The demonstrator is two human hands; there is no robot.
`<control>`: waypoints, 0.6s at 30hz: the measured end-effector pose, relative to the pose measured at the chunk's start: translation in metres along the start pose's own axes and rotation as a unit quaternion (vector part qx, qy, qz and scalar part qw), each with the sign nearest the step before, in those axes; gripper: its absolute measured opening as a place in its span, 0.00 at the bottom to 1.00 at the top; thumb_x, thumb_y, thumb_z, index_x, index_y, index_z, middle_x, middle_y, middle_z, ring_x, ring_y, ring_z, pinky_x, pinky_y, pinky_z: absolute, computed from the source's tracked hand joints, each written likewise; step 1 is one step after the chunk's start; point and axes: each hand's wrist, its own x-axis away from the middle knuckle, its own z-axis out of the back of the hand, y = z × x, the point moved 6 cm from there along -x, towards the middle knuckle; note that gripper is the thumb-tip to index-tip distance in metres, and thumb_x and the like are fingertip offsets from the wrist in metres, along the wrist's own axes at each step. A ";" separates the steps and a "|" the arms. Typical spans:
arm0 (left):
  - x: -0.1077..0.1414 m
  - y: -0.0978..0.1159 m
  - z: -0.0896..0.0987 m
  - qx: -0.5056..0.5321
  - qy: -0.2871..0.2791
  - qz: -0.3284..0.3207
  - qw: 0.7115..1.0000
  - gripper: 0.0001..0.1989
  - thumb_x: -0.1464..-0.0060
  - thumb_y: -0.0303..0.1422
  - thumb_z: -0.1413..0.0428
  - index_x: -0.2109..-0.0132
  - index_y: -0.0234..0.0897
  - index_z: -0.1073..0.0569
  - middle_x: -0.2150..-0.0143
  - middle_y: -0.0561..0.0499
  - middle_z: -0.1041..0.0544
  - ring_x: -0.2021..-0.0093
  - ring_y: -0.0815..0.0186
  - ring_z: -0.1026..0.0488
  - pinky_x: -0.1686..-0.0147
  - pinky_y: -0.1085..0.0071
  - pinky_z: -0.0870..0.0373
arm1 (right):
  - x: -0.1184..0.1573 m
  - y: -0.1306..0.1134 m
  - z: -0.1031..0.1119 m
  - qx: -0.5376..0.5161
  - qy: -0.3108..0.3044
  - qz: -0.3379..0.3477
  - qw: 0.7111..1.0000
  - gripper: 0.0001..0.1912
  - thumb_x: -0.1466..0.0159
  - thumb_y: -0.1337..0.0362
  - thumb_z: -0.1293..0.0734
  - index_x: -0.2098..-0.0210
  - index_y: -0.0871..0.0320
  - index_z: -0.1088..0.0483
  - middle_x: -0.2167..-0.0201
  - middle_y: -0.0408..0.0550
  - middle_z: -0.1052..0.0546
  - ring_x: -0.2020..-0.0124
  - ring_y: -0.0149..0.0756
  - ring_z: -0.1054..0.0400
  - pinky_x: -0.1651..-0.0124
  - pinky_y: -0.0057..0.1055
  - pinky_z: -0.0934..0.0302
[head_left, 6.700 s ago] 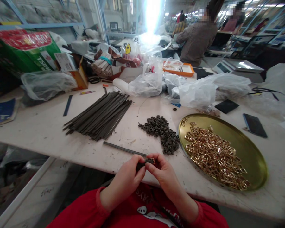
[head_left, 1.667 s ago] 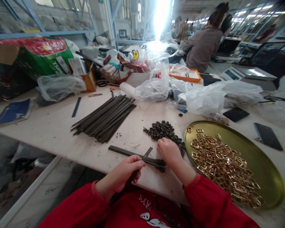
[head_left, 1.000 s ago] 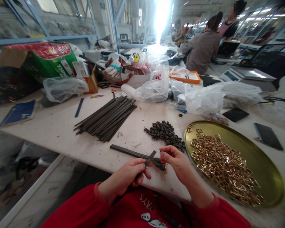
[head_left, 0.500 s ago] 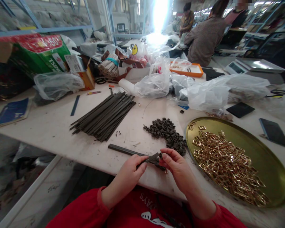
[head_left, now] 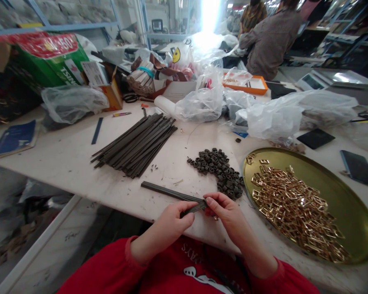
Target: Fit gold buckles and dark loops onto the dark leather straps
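Note:
My left hand [head_left: 174, 218] is closed, thumb and forefinger pinching a dark strap strip [head_left: 196, 207] above the table's front edge. The fingers of my right hand [head_left: 222, 208] are pressed together at the strip's right end; a small dark loop there is mostly hidden by the fingertips. Just behind both hands more dark strips [head_left: 162, 190] lie flat on the table. Beyond my right hand is a pile of small dark loops [head_left: 217, 167]. A bit of gold metal [head_left: 216, 218] shows below my right fingers.
A large gold tray [head_left: 328, 181] at right bears a heap of gold buckles [head_left: 297, 208]. A bundle of dark strips [head_left: 136, 145] lies left of centre. Plastic bags [head_left: 270, 116] line the back; a phone [head_left: 359, 168] lies far right. Co-workers [head_left: 271, 36] are behind.
My right fingers have closed in on the strip's end, where the small loop showed before. The strip and left hand are slightly lower. The view has shifted a little.

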 end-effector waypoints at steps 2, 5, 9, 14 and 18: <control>0.000 -0.005 -0.002 0.040 0.001 0.019 0.999 0.21 0.52 0.25 0.51 0.48 0.31 0.31 0.50 0.45 0.27 0.51 0.61 0.31 0.50 0.66 0.38 | 0.001 0.001 0.001 -0.005 0.003 -0.001 1.000 0.19 0.52 0.51 0.29 0.69 0.59 0.29 0.80 0.41 0.28 0.78 0.30 0.36 0.73 0.28 0.43; 0.001 -0.007 -0.003 0.054 0.011 0.005 0.998 0.23 0.53 0.24 0.51 0.47 0.32 0.35 0.54 0.45 0.25 0.56 0.62 0.29 0.54 0.66 0.35 | 0.001 0.001 0.001 -0.015 0.004 0.002 1.000 0.19 0.52 0.51 0.29 0.69 0.59 0.29 0.79 0.42 0.28 0.78 0.30 0.36 0.72 0.28 0.42; 0.009 0.007 0.007 -0.099 0.062 -0.070 0.991 0.13 0.47 0.30 0.52 0.54 0.36 0.30 0.56 0.46 0.25 0.57 0.61 0.31 0.54 0.66 0.37 | 0.002 -0.003 0.006 -0.020 0.030 0.014 0.999 0.19 0.52 0.51 0.28 0.69 0.59 0.29 0.79 0.42 0.28 0.78 0.30 0.36 0.72 0.28 0.40; 0.013 0.013 0.009 -0.140 0.039 -0.033 0.989 0.16 0.41 0.37 0.58 0.69 0.36 0.31 0.75 0.52 0.29 0.74 0.68 0.33 0.72 0.73 0.39 | 0.006 -0.006 0.010 -0.104 0.028 0.011 0.994 0.18 0.53 0.54 0.27 0.67 0.57 0.29 0.76 0.41 0.29 0.76 0.30 0.34 0.70 0.29 0.37; 0.012 0.007 0.001 -0.048 -0.011 0.004 0.999 0.15 0.42 0.38 0.58 0.67 0.35 0.32 0.80 0.56 0.33 0.82 0.72 0.39 0.80 0.77 0.44 | 0.012 -0.005 0.002 -0.136 -0.010 -0.001 0.991 0.17 0.53 0.56 0.27 0.68 0.57 0.29 0.75 0.41 0.28 0.76 0.28 0.35 0.69 0.28 0.38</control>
